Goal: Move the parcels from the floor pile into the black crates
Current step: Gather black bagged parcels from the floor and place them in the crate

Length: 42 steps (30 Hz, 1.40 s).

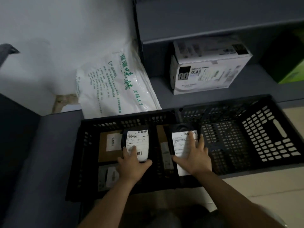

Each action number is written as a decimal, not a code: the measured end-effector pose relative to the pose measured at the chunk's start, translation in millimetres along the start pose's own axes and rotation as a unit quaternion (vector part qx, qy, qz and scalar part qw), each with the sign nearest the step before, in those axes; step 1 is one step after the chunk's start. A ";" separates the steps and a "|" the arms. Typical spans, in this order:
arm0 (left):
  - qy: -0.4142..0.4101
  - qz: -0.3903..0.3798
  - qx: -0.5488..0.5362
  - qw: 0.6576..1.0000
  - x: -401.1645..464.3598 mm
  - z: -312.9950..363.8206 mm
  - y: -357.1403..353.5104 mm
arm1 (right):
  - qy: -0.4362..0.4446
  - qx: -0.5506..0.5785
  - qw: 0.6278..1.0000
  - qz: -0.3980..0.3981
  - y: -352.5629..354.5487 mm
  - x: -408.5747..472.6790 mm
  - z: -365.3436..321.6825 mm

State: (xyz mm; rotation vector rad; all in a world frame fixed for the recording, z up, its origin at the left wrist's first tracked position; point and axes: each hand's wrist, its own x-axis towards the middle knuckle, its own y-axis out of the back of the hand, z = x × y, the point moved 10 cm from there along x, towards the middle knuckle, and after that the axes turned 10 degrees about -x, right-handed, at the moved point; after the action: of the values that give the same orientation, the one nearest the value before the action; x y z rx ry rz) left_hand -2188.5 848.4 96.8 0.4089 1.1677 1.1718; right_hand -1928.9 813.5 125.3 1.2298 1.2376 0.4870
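Currently left hand (131,165) grips left parcel's (139,139) near end over left crate (85,145); right hand (195,155), fingers flat, rests on right parcel (179,142); both parcels lie lengthwise ahead.

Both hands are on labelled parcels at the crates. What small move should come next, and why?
Probably let go: ease the left hand's grip off the left parcel and lift the right hand from the right parcel. Both parcels already seem to lie low within the crates, so only withdrawing seems left.
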 end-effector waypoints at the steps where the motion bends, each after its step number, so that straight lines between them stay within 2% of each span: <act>1: -0.009 0.004 0.001 1.000 9.8 -0.6 -11.5 | -0.001 0.000 1.000 0.015 -6.6 7.2 0.2; 10: -0.054 0.036 0.019 0.998 65.6 -10.7 -74.0 | -0.009 -0.044 0.994 0.102 -28.7 23.7 -0.4; 21: -0.025 -0.008 0.003 1.000 105.8 -18.3 -124.0 | -0.017 -0.062 0.988 0.142 -26.0 22.6 -3.7; 25: -0.021 -0.068 -0.020 0.997 128.8 -22.1 -156.6 | -0.015 -0.067 0.987 0.146 -24.6 22.7 -4.2; 31: -0.044 -0.233 -0.038 0.971 146.5 -49.2 -208.2 | -0.012 -0.064 0.987 0.146 -26.9 25.9 -1.2; 34: -0.069 -0.258 0.030 0.963 151.5 -50.2 -217.0 | -0.013 -0.065 0.987 0.147 -27.1 26.4 -1.2; 36: -0.055 -0.263 0.043 0.962 156.2 -49.2 -220.0 | -0.016 -0.063 0.987 0.147 -27.1 26.2 -0.9; 40: -0.050 -0.236 0.055 0.969 151.0 -38.2 -195.7 | -0.019 -0.058 0.988 0.145 -27.2 25.3 -0.7; 42: -0.081 -0.220 0.053 0.971 139.5 -29.0 -173.5 | -0.018 -0.054 0.987 0.148 -26.4 24.3 -1.1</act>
State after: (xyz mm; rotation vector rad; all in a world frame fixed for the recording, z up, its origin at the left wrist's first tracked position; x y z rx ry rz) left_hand -2137.0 891.7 -117.4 0.2990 1.1095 0.6800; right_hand -1930.1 825.3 91.4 1.3296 0.9876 0.7355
